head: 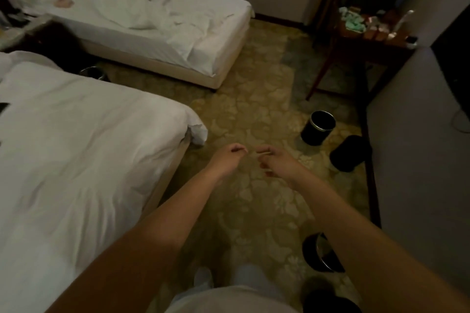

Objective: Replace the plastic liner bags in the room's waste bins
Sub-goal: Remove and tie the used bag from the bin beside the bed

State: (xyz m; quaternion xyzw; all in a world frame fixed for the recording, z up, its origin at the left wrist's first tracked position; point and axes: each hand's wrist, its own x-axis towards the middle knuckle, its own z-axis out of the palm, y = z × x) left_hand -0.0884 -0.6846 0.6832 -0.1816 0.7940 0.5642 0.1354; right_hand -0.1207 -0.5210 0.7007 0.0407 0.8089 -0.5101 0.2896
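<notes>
My left hand [229,157] and my right hand [277,161] are stretched out side by side over the patterned carpet, a small gap apart. The fingers of both are curled in, thumb against fingertips, and I see nothing held in either. A black waste bin [319,128] with a metal rim stands open on the carpet to the right of my hands. A second black bin [349,152] sits just right of it by the wall unit. A third bin [318,254], tilted, shows partly under my right forearm. Another bin [92,72] stands between the beds.
A near bed [76,160] with white sheets fills the left. A far bed [152,23] lies beyond it. A cluttered wooden side table [368,33] stands at the back right, a grey cabinet [419,160] along the right. A dark object [330,302] lies by my feet.
</notes>
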